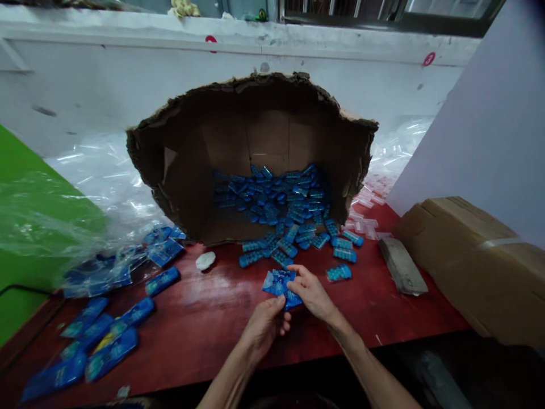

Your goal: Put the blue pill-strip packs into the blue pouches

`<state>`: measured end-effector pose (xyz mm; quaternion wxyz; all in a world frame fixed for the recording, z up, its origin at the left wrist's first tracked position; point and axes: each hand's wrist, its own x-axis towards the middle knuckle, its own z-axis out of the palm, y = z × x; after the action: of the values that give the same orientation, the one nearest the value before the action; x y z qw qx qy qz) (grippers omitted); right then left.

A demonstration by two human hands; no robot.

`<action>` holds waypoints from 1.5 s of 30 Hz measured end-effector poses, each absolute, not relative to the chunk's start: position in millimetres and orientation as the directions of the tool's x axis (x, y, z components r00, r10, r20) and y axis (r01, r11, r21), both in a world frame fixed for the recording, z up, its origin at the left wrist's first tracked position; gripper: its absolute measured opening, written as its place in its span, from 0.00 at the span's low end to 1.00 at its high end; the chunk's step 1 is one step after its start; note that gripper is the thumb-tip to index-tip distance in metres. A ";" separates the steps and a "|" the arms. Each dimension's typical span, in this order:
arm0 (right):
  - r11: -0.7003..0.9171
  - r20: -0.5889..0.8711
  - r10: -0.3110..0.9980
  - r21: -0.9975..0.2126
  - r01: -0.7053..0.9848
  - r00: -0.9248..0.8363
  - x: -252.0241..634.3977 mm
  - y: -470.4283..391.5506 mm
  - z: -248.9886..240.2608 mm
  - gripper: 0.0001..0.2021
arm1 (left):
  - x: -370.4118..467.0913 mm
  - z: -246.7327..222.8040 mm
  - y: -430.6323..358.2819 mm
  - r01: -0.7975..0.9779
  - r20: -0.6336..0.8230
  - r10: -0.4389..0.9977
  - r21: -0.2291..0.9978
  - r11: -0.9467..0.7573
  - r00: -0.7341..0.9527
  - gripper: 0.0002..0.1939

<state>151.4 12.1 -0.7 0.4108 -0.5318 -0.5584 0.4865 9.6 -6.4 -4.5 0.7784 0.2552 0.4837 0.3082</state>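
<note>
Above the red table, a small printed blue packet (276,280) is held between my two hands. My left hand (264,322) pinches its lower edge between thumb and curled fingers. With thumb and forefinger, my right hand (313,294) grips the packet's right side. Just beyond my fingers lie clear-and-blue packs of small blue pieces (251,258), spilling out of a torn-edged cardboard box (191,221) on its side. A single pack (339,273) rests right of my right hand. What the packet holds inside I cannot make out.
Filled blue packets (113,346) lie at the left, near flat blue bags (97,275) and clear plastic film (106,193). A white lump (205,261) sits left of the box. Right are clear plastic pieces (364,224), a grey block (402,266) and a closed carton (477,267).
</note>
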 end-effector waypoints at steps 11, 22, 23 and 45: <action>-0.130 -0.082 0.990 -0.223 0.966 0.114 248.5 -4.8 -17.0 0.21 | -8.1 -9.0 -10.1 -0.375 -0.653 0.670 0.557 0.741 0.352 0.11; 0.148 0.025 0.969 -0.857 0.494 -0.246 205.5 -10.1 24.7 0.20 | -14.9 -10.2 -11.4 -0.352 -0.619 0.685 0.587 0.729 0.385 0.10; 0.177 0.045 0.963 -0.848 0.499 -0.266 202.2 -12.2 29.6 0.20 | -14.5 -9.2 -11.4 -0.346 -0.616 0.687 0.594 0.726 0.386 0.10; 0.278 0.186 0.958 -0.789 0.548 -0.218 191.0 -21.5 31.1 0.17 | -13.8 -4.8 -11.3 -0.361 -0.638 0.682 0.579 0.731 0.358 0.09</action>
<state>191.0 -21.5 31.1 0.3443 -0.5221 -0.7214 0.2975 -13.8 -11.3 -4.8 0.8059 0.1723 0.4649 0.3235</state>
